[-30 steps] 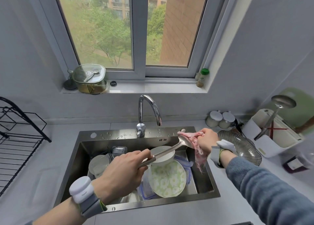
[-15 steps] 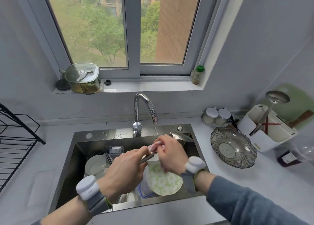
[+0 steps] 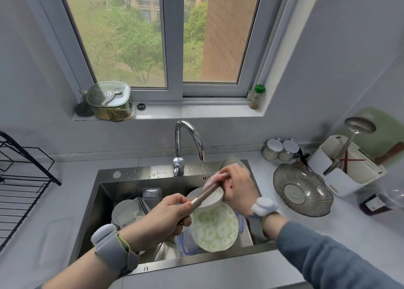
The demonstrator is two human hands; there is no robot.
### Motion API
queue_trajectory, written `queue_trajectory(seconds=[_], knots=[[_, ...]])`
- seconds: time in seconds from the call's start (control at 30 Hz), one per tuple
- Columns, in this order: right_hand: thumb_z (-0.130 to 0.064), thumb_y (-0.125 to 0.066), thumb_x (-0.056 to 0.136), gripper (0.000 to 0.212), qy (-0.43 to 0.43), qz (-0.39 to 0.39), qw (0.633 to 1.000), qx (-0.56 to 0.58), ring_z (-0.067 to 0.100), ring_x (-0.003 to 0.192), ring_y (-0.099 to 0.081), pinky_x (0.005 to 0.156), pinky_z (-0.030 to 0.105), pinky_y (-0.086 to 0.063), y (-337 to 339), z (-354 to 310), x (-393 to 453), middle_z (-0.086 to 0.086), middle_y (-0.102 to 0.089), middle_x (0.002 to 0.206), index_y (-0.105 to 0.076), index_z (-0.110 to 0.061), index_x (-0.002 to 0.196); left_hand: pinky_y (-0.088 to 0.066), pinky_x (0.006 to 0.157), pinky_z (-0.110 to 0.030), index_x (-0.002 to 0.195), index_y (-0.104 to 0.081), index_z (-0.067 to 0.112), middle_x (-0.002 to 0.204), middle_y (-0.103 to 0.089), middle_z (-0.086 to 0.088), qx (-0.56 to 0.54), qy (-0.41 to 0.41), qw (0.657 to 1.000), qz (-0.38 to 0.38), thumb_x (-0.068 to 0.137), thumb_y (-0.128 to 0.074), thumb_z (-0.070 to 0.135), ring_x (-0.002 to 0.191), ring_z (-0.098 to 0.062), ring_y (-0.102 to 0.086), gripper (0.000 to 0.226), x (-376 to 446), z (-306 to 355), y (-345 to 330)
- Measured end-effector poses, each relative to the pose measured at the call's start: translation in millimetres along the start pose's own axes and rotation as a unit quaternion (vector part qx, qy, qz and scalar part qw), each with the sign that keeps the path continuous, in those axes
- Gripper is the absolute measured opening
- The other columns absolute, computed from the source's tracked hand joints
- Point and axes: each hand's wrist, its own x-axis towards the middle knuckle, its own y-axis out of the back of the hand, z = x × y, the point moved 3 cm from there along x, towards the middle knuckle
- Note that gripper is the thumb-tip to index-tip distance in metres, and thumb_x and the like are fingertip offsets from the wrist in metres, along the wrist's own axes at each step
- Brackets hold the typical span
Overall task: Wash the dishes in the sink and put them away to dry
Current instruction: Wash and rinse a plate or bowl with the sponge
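A long-handled stainless steel ladle is held over the stainless steel sink, slanting from near left up to far right, its bowl lying at the far right corner of the basin behind the right hand. The left hand is curled tightly round the near end of the handle, a full grip with no gap showing. The right hand is closed round a pink dishcloth, which is wrapped about the handle just below the bowl. The step in hand is judged to be the scrubbing of the ladle. For this to be done well, the left grip should be kept firm so that the handle is not twisted or slid, while the cloth is drawn along the whole shaft and turned about it so that every side is reached. The inside and back of the bowl should also be wiped. The ladle is best kept above the basin, so that drips fall among the dishes below: a white ceramic bowl, a round green flower-patterned plate and 1 clear glass lid at the left. No water is seen running from the chrome curved tap, so a rinse will be needed before the ladle is set to dry, perhaps in the black wire rack on the tabletop at far left.
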Motion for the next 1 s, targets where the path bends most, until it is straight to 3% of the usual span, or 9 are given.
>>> queue_trajectory(seconds=[0.07,0.33,0.47,0.63,0.77,0.87,1.0], knots=[[-0.015,-0.048,0.086,0.022,-0.051,-0.001,0.999,-0.015,0.026,0.096,-0.057,0.084,0.040,-0.047,10,23,12,0.000,-0.062,0.103,-0.063,-0.022,0.100,-0.018,0.039,-0.016,0.116,-0.050,0.005,0.071,-0.052,-0.006,0.006,0.002,1.000,-0.020,0.108,-0.047,0.025,0.042,-0.010,-0.030,0.022,-5,3,0],[-0.005,-0.052,0.092,0.019,-0.179,0.052,0.982,-0.023,0.036,0.097,-0.061,0.074,0.031,-0.036,31,61,32,0.010,-0.062,0.105,-0.066,-0.014,0.100,-0.017,0.040,-0.017,0.115,-0.048,0.009,0.067,-0.047,-0.003,0.019,-0.012,0.999,-0.039,0.108,-0.047,0.029,0.042,-0.011,-0.027,0.021,-12,8,-9],[-0.006,-0.051,0.093,0.018,-0.167,0.020,0.986,0.002,0.030,0.096,-0.060,0.072,0.029,-0.033,13,35,20,0.007,-0.062,0.106,-0.064,-0.015,0.101,-0.017,0.040,-0.016,0.115,-0.047,0.006,0.067,-0.048,-0.006,0.007,-0.023,0.999,-0.032,0.109,-0.046,0.025,0.041,-0.011,-0.027,0.020,-5,8,-19],[-0.013,-0.049,0.096,0.015,-0.128,-0.016,0.989,0.071,0.019,0.088,-0.060,0.079,0.036,-0.049,5,-13,-11,-0.003,-0.058,0.101,-0.060,-0.023,0.094,-0.018,0.040,-0.016,0.112,-0.046,0.005,0.068,-0.050,-0.008,-0.004,-0.012,1.000,-0.008,0.107,-0.048,0.023,0.040,-0.012,-0.028,0.019,11,-3,-31],[-0.017,-0.053,0.093,0.015,-0.073,-0.062,0.988,0.123,0.007,0.089,-0.059,0.076,0.024,-0.047,8,-40,-39,-0.012,-0.058,0.099,-0.061,-0.030,0.095,-0.018,0.039,-0.015,0.108,-0.047,0.008,0.062,-0.049,-0.004,-0.004,-0.014,1.000,0.000,0.107,-0.050,0.026,0.038,-0.011,-0.027,0.018,26,-6,-45],[-0.015,-0.056,0.091,0.016,-0.054,-0.081,0.984,0.152,0.006,0.091,-0.059,0.080,0.021,-0.047,17,-29,-44,-0.012,-0.060,0.097,-0.063,-0.029,0.095,-0.017,0.039,-0.014,0.105,-0.048,0.011,0.062,-0.050,-0.003,0.001,-0.027,1.000,-0.007,0.108,-0.049,0.024,0.038,-0.010,-0.028,0.014,35,-4,-57],[-0.013,-0.059,0.088,0.014,-0.089,-0.095,0.978,0.163,0.003,0.089,-0.062,0.076,0.014,-0.045,36,22,-46,-0.011,-0.067,0.094,-0.067,-0.024,0.093,-0.021,0.039,-0.018,0.103,-0.051,0.012,0.066,-0.057,-0.005,0.049,-0.052,0.997,0.006,0.104,-0.056,0.037,0.041,-0.012,-0.032,0.025,45,2,-67]])
